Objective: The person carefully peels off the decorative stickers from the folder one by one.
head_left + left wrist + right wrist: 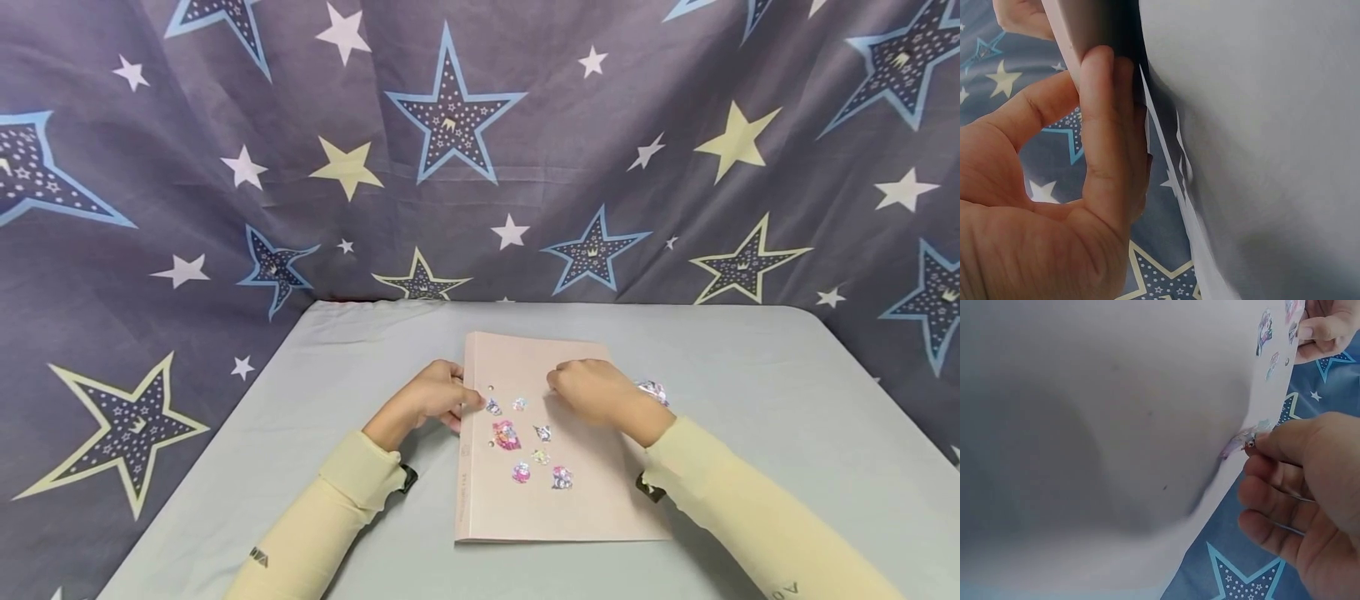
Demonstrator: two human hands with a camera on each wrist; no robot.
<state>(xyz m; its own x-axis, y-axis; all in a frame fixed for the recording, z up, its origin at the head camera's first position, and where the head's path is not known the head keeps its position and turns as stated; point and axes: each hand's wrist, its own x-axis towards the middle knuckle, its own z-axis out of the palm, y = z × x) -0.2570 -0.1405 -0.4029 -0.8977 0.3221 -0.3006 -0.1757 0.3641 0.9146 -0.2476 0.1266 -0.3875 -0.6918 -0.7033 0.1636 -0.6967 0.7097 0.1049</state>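
Note:
A pale pink file folder (510, 358) lies on the table with its spine toward the left. My left hand (429, 393) grips the spine edge, thumb on the cover and fingers under it; the left wrist view shows those fingers (1100, 125) behind the edge. Over the upper middle of the cover is my right hand (592, 390). In the right wrist view its thumb and forefinger pinch a shiny, colourful sticker (1238, 445) right at the cover, the other fingers curled. Several glittery stickers, among them a larger pink one (506, 435), sit on the cover's left half.
More shiny stickers (654, 391) lie on the grey-white tablecloth (750, 375) just past the right wrist. A dark curtain (480, 217) printed with stars hangs behind the table. Each wrist wears a dark strap, such as the left strap (408, 478).

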